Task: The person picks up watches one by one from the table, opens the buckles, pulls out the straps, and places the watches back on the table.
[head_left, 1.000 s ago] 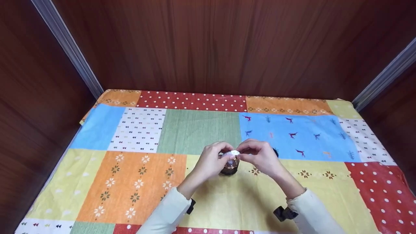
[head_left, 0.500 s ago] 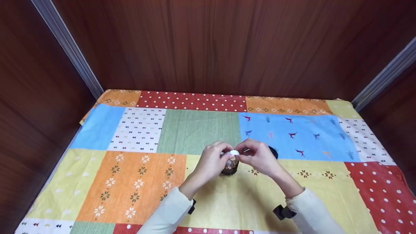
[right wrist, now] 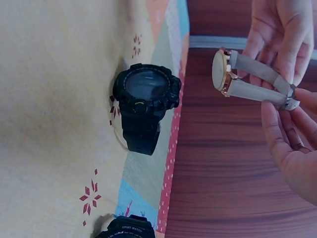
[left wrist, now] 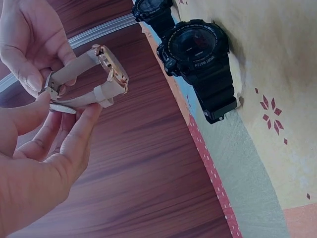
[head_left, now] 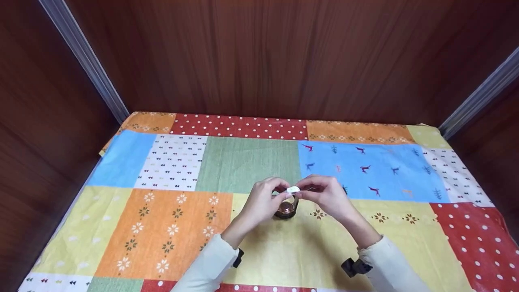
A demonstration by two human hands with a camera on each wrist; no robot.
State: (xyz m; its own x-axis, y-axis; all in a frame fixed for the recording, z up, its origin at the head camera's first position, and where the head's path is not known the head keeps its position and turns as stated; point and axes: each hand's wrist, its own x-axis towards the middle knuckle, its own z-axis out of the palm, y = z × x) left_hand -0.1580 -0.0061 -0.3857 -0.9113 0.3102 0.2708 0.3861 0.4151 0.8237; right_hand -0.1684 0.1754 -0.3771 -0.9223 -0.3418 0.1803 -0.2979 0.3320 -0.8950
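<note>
A wristwatch [left wrist: 111, 69] with a pale strap and rose-gold case hangs between my two hands, its strap bent into a loop. My left hand [head_left: 262, 200] pinches the strap near one end. Opposite it, my right hand [head_left: 327, 195] pinches the strap by the metal buckle [right wrist: 290, 101]. In the right wrist view the round dial [right wrist: 218, 70] faces away from the hands. Fingers partly hide the strap ends. A black sports watch [left wrist: 195, 49] lies on the cloth below, and a second black watch [left wrist: 152, 7] lies beyond it in the left wrist view.
A patchwork tablecloth [head_left: 162, 231] in many colours covers the table. Dark wood panels [head_left: 259, 56] rise behind and at both sides, with grey metal strips [head_left: 87, 61] at the corners. Black wrist devices [head_left: 356, 267] sit by the pale sleeves [head_left: 391, 265].
The hands stay nearly in place over the table. The held watch's case has tilted and dips slightly lower between them. The black watch behind my right hand is more covered than half a second ago.
</note>
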